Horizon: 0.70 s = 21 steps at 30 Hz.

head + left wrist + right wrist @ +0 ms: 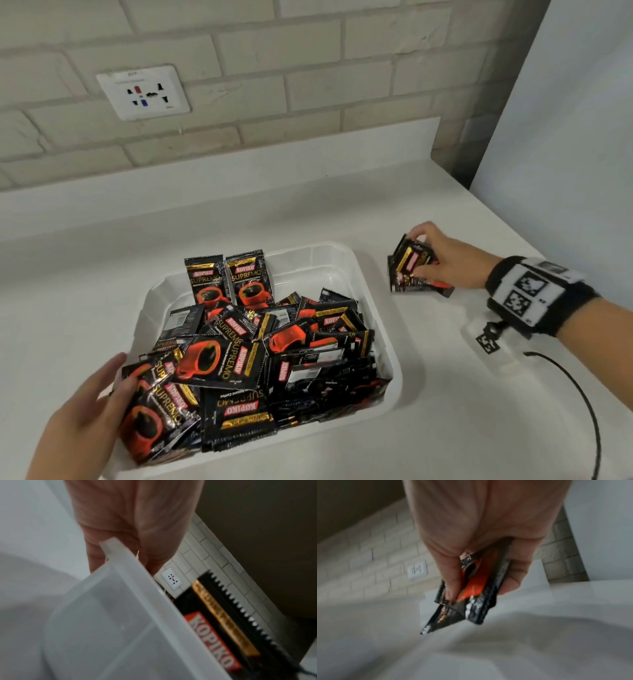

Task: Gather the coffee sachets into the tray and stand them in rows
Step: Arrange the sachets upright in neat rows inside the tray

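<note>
A clear plastic tray (342,250) sits on the white counter, heaped with black-and-red coffee sachets (239,359) lying every way. Two sachets (229,277) stand upright against its far wall. My left hand (113,383) grips the tray's near-left corner, thumb lying on a sachet there. The left wrist view shows that hand (128,534) straddling the tray rim (137,588) beside a sachet (214,635). To the right of the tray, my right hand (419,255) holds a small bunch of sachets (411,284) low over the counter. In the right wrist view its fingers (506,585) pinch the bunch (477,574).
A wall socket (144,92) is set in the brick wall behind the counter. A white panel (565,171) bounds the counter on the right. A small white block with a marker (489,346) and a black cable (582,394) lie under my right wrist.
</note>
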{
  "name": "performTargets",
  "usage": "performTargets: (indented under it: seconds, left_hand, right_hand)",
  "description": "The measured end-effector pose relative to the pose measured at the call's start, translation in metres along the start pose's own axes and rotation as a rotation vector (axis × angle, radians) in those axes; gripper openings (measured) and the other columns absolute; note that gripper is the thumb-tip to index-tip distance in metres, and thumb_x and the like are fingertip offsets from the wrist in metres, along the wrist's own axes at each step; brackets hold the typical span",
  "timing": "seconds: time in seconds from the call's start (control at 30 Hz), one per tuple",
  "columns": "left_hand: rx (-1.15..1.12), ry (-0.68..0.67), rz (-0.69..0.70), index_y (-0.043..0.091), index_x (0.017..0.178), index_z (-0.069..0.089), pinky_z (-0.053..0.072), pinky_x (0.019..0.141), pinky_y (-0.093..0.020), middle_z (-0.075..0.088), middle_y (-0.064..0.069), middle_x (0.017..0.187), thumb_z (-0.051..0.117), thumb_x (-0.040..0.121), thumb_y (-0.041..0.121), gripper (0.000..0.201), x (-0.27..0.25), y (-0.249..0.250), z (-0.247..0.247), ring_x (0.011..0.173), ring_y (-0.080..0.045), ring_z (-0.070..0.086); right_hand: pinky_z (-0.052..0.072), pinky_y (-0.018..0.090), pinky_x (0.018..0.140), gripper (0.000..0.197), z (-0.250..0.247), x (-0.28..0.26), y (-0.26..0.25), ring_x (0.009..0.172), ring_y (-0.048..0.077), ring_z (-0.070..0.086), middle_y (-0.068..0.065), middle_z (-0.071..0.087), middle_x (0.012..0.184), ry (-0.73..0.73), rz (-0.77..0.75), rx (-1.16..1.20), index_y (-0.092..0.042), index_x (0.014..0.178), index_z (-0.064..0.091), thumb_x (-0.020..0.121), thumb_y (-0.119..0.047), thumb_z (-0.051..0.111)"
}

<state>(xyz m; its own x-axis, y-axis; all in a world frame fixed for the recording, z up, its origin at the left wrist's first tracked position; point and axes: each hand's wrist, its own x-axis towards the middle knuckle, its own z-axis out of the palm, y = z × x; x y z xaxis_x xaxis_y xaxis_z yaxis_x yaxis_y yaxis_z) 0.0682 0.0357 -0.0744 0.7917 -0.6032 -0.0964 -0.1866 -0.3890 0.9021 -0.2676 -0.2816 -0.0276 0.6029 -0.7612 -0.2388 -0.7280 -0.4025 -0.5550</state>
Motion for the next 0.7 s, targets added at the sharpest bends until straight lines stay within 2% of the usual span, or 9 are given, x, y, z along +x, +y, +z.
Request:
performTargets:
  seconds: [0.07,0.13,0.2,0.27,0.33,0.4,0.47,0.53,0.7]
  left_hand:
    - [0.027,0.028,0.035,0.066,0.086,0.059,0.042,0.096,-0.054,0.067,-0.013,0.103,0.066,0.085,0.024,0.042,-0.002,0.004,0.006,0.097,-0.033,0.062]
    - [0.032,0.009,0.057,0.060,0.093,0.059,0.044,0.094,-0.050,0.064,-0.021,0.107,0.059,0.089,0.014,0.046,-0.010,0.018,0.016,0.091,-0.031,0.060]
    - [0.060,-0.001,0.074,0.043,0.106,0.057,0.044,0.087,-0.043,0.062,-0.024,0.110,0.058,0.089,0.011,0.036,-0.019,0.031,0.027,0.088,-0.028,0.057]
    - [0.083,-0.027,0.106,0.034,0.109,0.056,0.041,0.085,-0.040,0.059,-0.022,0.116,0.056,0.089,0.009,0.032,-0.027,0.040,0.037,0.092,-0.029,0.054]
    - [0.086,-0.048,0.140,0.027,0.117,0.055,0.040,0.087,-0.039,0.056,-0.019,0.123,0.056,0.089,0.008,0.034,-0.033,0.041,0.046,0.100,-0.032,0.053]
    - [0.092,-0.066,0.148,0.020,0.125,0.054,0.037,0.093,-0.037,0.054,-0.015,0.128,0.056,0.089,0.008,0.038,-0.036,0.038,0.053,0.110,-0.031,0.051]
    - [0.080,-0.070,0.154,0.014,0.131,0.052,0.035,0.097,-0.036,0.051,-0.012,0.131,0.055,0.089,0.008,0.042,-0.038,0.037,0.058,0.116,-0.031,0.049]
    - [0.063,-0.077,0.158,0.012,0.132,0.051,0.033,0.100,-0.035,0.050,-0.010,0.132,0.055,0.089,0.007,0.043,-0.041,0.037,0.059,0.120,-0.032,0.047]
    - [0.017,-0.059,0.157,0.014,0.132,0.051,0.035,0.096,-0.033,0.050,-0.007,0.129,0.053,0.090,0.009,0.042,-0.043,0.035,0.060,0.117,-0.031,0.047]
  right_hand:
    - [0.055,0.035,0.064,0.045,-0.013,-0.017,-0.010,0.082,0.031,0.062,0.013,0.054,0.107,0.091,-0.036,0.146,-0.031,0.115,0.023,0.090,-0.006,0.052]
    - [0.056,0.031,0.064,0.051,-0.022,-0.033,-0.026,0.085,0.027,0.061,0.012,0.050,0.108,0.163,-0.131,0.242,-0.034,0.118,0.024,0.090,0.000,0.048]
    - [0.057,0.034,0.074,0.058,-0.026,-0.049,-0.045,0.092,0.025,0.061,0.006,0.050,0.106,0.168,-0.264,0.325,-0.044,0.121,0.025,0.089,-0.003,0.051]
    - [0.052,0.026,0.084,0.055,-0.023,-0.064,-0.066,0.098,0.015,0.058,-0.004,0.053,0.108,0.139,-0.411,0.304,-0.049,0.121,0.026,0.087,-0.018,0.054]
    - [0.045,0.015,0.083,0.043,-0.014,-0.071,-0.082,0.096,0.006,0.055,-0.007,0.054,0.105,0.107,-0.552,0.181,-0.044,0.119,0.037,0.083,-0.026,0.053]
    - [0.040,0.012,0.082,0.032,0.000,-0.072,-0.086,0.091,-0.001,0.052,-0.012,0.053,0.097,0.068,-0.642,0.055,-0.037,0.114,0.050,0.083,-0.029,0.053]
    - [0.042,0.020,0.088,0.032,0.014,-0.070,-0.082,0.093,-0.003,0.051,-0.013,0.054,0.099,0.000,-0.593,-0.059,-0.029,0.118,0.057,0.086,-0.027,0.053]
    - [0.042,0.029,0.089,0.032,0.023,-0.070,-0.076,0.098,0.007,0.053,-0.009,0.056,0.106,-0.106,-0.465,-0.241,-0.025,0.124,0.052,0.092,-0.026,0.049]
    - [0.044,0.027,0.082,0.031,0.038,-0.077,-0.070,0.093,0.011,0.053,-0.007,0.052,0.112,-0.206,-0.352,-0.430,-0.027,0.128,0.037,0.098,-0.024,0.039]
